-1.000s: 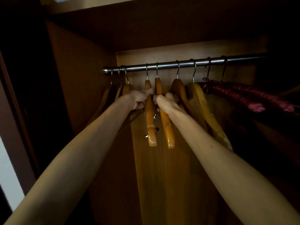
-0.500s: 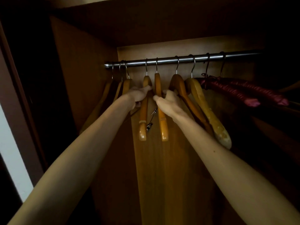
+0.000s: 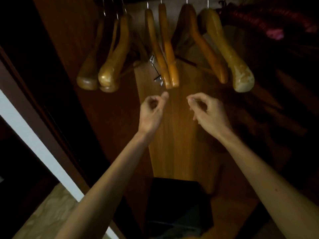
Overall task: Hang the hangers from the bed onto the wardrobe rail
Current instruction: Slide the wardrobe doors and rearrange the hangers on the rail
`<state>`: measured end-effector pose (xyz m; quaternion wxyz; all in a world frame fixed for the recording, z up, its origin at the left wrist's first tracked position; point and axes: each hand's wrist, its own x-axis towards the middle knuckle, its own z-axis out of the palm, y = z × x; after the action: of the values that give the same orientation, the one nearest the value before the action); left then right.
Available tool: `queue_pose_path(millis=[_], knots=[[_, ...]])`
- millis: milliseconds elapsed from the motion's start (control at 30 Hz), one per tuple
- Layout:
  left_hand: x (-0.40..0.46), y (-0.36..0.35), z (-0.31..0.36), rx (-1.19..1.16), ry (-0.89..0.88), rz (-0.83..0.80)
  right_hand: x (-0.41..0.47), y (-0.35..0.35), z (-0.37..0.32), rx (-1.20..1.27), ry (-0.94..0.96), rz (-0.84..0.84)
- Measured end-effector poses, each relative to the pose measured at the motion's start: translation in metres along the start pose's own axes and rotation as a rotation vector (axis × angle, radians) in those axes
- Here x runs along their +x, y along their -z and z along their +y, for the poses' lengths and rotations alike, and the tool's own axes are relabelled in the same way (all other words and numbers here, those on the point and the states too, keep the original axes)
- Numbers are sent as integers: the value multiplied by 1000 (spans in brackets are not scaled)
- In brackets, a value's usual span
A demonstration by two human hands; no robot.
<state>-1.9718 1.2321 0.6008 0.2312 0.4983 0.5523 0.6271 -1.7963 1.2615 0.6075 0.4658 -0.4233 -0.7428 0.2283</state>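
Inspector: Head view, lower centre of frame. State of the hands?

Clerk: Left hand [image 3: 151, 112] and right hand [image 3: 207, 112] both loosely curled, fingers bent toward the thumbs, gripping nothing. Positioned just below the tips of the centre pair of hangers [image 3: 164, 49], apart from them.

Inspector: Location of the task items?

Clerk: Hanging across the top of frame by their hooks. Left group of hangers [image 3: 107, 66] at upper left, centre pair at top middle, right pair of hangers [image 3: 217, 49] at upper right, padded dark red hangers [image 3: 269, 23] in the far upper corner. Rail itself out of frame, so seating of hooks unconfirmed. Bed not visible either.

Inspector: Assessment of the step?

Clerk: Judged as withdrawal after a placement, with a return to the bed likely if more remain there.

Inspector: Recommendations?

Clerk: Draw both hands straight down and back, clear of the hanger tips. Avoid the metal clip [image 3: 156, 71] dangling beside the centre pair; possible snag. Glance up at the hooks before turning away. Mind the black box [image 3: 179, 204] at bottom centre. On the next trip, keep hooks facing one way and fill the gap between centre and right pairs.
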Motion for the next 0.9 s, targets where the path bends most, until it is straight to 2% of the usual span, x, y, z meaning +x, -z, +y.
queue_pose_path(millis=[167,267,400,500,667,900], knots=[[-47,-61,-54,212,47,-383,-70,15,63,-161,-222,-96],[-70,-108,-66,320,-49,-579,-114,29,91,-226,-353,-58],[-102,-177,-60,334,-213,-746,-162,51,119,-308,-538,-25],[-119,-217,-55,462,-330,-869,-183,68,131,-310,-633,44],[-131,-240,-59,509,-373,-928,-202,78,136,-379,-606,95],[-133,-244,-60,639,-485,-852,-208,74,139,-400,-597,111]])
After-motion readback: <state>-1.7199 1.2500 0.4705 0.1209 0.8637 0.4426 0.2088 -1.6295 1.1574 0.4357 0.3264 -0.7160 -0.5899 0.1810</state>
